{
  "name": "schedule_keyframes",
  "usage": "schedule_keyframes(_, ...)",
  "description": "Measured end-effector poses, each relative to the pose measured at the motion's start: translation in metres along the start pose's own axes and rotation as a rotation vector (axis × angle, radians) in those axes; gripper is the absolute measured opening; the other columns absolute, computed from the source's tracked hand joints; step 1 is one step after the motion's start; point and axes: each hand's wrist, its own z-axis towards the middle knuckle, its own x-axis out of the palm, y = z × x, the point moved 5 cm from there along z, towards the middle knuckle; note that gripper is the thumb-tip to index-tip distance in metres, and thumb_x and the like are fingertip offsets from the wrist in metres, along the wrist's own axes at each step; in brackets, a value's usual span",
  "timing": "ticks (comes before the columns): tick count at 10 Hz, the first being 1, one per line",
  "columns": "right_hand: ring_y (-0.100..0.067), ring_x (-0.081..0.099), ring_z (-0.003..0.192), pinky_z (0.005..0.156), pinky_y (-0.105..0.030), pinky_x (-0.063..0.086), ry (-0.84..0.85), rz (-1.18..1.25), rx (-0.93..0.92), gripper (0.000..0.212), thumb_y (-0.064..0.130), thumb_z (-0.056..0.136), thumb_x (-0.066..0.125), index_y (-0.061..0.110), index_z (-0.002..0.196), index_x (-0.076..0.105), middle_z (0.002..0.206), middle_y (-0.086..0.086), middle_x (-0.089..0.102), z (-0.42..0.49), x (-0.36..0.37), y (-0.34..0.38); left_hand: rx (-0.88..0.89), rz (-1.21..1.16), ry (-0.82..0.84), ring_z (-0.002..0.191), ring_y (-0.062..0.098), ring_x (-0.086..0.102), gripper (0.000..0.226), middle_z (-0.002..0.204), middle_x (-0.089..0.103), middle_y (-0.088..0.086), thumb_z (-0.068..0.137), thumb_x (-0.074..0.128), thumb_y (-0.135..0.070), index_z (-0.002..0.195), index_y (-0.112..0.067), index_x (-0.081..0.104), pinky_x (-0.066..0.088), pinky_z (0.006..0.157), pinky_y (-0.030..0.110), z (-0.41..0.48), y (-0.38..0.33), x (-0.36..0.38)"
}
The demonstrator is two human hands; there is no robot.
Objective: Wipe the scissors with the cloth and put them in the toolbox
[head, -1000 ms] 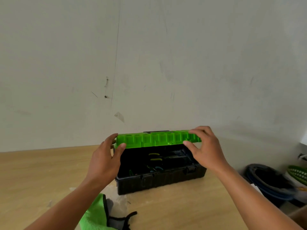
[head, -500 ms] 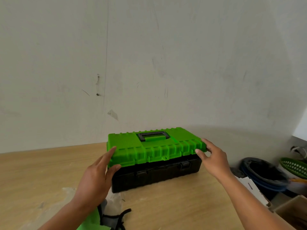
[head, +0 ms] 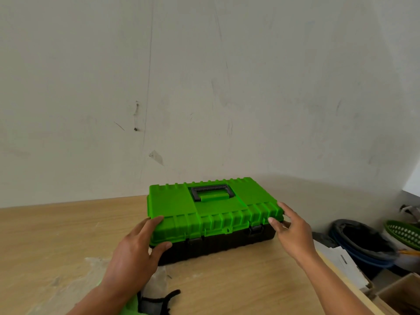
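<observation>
Green-lidded toolbox (head: 204, 219), closed, unlabelled; both hands (head: 134, 253) touch its lid.

place: workshop or storeroom | cues: wooden worktable (head: 227, 283), scuffed bare wall (head: 204, 87), toolbox (head: 211, 219)

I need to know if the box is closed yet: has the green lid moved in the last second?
Yes. The green lid has swung down onto the black base, closing the gap.
</observation>
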Motion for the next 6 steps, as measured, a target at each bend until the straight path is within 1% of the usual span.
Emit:
schedule_keyframes(1, -0.027, 0.064, 0.124, 0.096, -0.032, 0.047, -0.015, -0.008, -0.001, 0.061, 0.023, 0.092, 0.076, 0.024, 0.148, 0.051, 0.142, -0.008, 0.062, -0.001, 0.0, 0.001, 0.001, 0.005, -0.019, 0.099, 0.025, 0.07, 0.062, 0.125, 0.067, 0.003, 0.079, 0.079, -0.038, 0.134, -0.018, 0.057, 0.058, 0.077, 0.033, 0.003, 0.001, 0.001)
schedule_keyframes(2, -0.03, 0.06, 0.128, 0.097, -0.032, 0.046, -0.02, -0.025, 0.01, 0.062, 0.022, 0.091, 0.076, 0.022, 0.148, 0.051, 0.143, -0.011, 0.061, 0.0, 0.0, 0.004, -0.011, 0.025, -0.01, 0.096, 0.023, 0.07, 0.063, 0.125, 0.067, 0.002, 0.081, 0.077, -0.04, 0.136, -0.019, 0.055, 0.057, 0.075, 0.032, 0.004, 0.0, 0.001)
schedule_keyframes(3, -0.031, 0.061, 0.127, 0.097, -0.035, 0.048, -0.005, -0.036, 0.023, 0.064, 0.022, 0.092, 0.075, 0.022, 0.15, 0.049, 0.144, -0.011, 0.059, 0.002, 0.001, 0.005, -0.017, 0.022, -0.008, 0.091, 0.019, 0.069, 0.064, 0.123, 0.068, 0.001, 0.081, 0.076, -0.043, 0.136, -0.02, 0.054, 0.056, 0.073, 0.028, 0.007, 0.0, 0.001)
schedule_keyframes(4, -0.03, 0.062, 0.126, 0.098, -0.035, 0.048, 0.021, -0.007, 0.058, 0.064, 0.021, 0.092, 0.075, 0.025, 0.15, 0.048, 0.146, -0.013, 0.058, 0.002, 0.002, 0.006, -0.01, 0.01, 0.016, 0.076, 0.008, 0.061, 0.064, 0.124, 0.066, -0.002, 0.082, 0.073, -0.046, 0.138, -0.024, 0.052, 0.052, 0.069, 0.023, 0.008, 0.0, 0.0)
schedule_keyframes(5, -0.029, 0.058, 0.13, 0.104, -0.039, 0.047, 0.043, -0.032, 0.091, 0.066, 0.018, 0.091, 0.076, 0.023, 0.151, 0.047, 0.147, -0.015, 0.055, 0.004, 0.002, 0.01, -0.004, -0.018, 0.053, 0.081, 0.01, 0.062, 0.067, 0.132, 0.062, -0.004, 0.085, 0.067, -0.052, 0.143, -0.028, 0.044, 0.051, 0.075, 0.022, 0.008, 0.004, -0.005)
schedule_keyframes(6, -0.03, 0.053, 0.136, 0.111, -0.042, 0.045, -0.04, -0.052, 0.054, 0.062, 0.019, 0.09, 0.076, 0.019, 0.147, 0.052, 0.149, -0.012, 0.052, 0.011, -0.009, 0.03, 0.003, 0.05, 0.092, 0.099, 0.016, 0.067, 0.075, 0.144, 0.053, -0.006, 0.086, 0.057, -0.063, 0.148, -0.03, 0.033, 0.051, 0.092, 0.028, 0.013, 0.01, -0.016)
